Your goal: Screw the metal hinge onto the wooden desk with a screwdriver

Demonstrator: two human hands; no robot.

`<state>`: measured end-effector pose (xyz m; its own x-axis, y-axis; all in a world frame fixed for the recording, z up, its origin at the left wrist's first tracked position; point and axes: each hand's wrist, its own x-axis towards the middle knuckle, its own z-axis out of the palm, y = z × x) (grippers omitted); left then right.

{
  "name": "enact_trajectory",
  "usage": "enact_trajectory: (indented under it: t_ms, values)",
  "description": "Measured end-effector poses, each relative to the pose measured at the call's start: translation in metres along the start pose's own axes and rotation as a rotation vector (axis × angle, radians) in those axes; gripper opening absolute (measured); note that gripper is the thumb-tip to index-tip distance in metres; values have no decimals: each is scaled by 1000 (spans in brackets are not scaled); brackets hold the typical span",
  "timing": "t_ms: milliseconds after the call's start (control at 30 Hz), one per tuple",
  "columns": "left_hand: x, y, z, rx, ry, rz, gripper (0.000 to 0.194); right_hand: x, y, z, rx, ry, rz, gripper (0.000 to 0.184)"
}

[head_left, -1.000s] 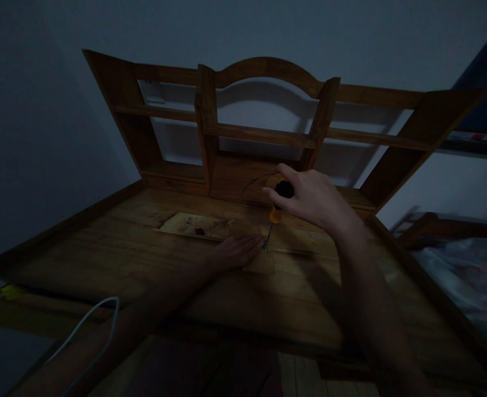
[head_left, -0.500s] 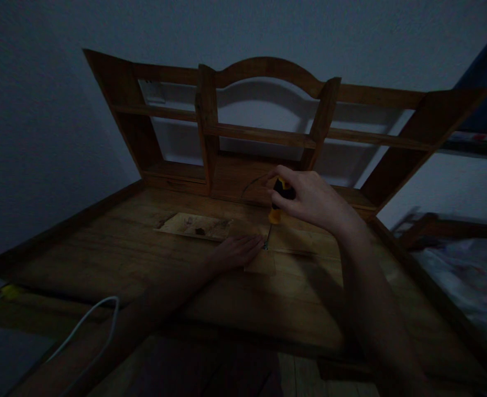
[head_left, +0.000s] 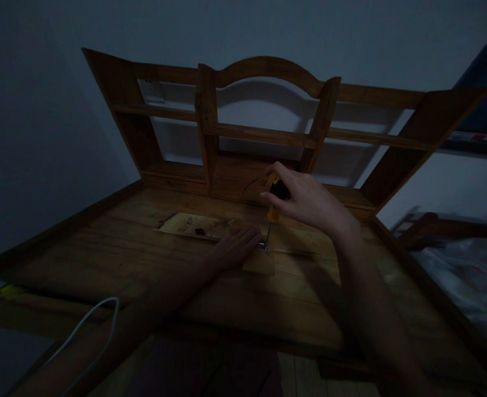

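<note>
My right hand (head_left: 309, 201) is closed around a screwdriver (head_left: 274, 213) with a yellow and black handle. The screwdriver stands nearly upright, its shaft pointing down at a small shiny metal piece (head_left: 262, 245), perhaps a hinge or bracket. That piece lies at a small flat wooden block (head_left: 259, 264) on the desk top. My left hand (head_left: 236, 247) lies flat with fingers stretched out, the fingertips at the left end of the metal piece. Whether the fingertips press on it is too dark to tell.
The wooden desk top (head_left: 123, 248) bears a pale rough board (head_left: 191, 225) left of my hands. Behind rises a wooden shelf unit (head_left: 264, 135) against the wall. A white cable (head_left: 88, 317) loops by my left forearm. Plastic-wrapped things (head_left: 466, 275) lie at the right.
My left hand has drawn back slightly to the left, so more of the metal piece shows. My right hand and the screwdriver handle have shifted a little left and up.
</note>
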<state>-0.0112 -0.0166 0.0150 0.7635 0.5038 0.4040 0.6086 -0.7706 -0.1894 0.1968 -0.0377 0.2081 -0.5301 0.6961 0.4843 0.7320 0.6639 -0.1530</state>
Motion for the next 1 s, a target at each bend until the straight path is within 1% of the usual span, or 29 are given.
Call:
enact_trajectory:
  t_ms: [133, 200, 433, 600, 733, 800, 900, 1000]
  values:
    - [2, 1, -4, -15, -27, -29, 33, -1, 0, -4, 87, -60, -53, 38]
    - [2, 1, -5, -25, -27, -36, 31, -1, 0, -5, 86, -56, -65, 40]
    - [5, 0, -5, -9, 6, -32, 28, 0, -3, 2, -45, 6, 6, 34]
    - [5, -2, -3, -17, 20, -34, 28, -1, -2, -1, -136, 11, 48, 46]
    - [6, -1, -5, -21, 7, -41, 28, -1, 3, -4, -128, -16, 62, 47]
    - [6, -2, -6, -29, -4, -31, 28, -1, 5, -5, -89, -29, 42, 51]
    - [7, -2, -6, -58, -21, -19, 30, -1, 6, -6, -3, -29, -41, 63]
    - [6, -3, -5, -75, -13, -15, 33, -3, 4, -6, 30, -36, -72, 62]
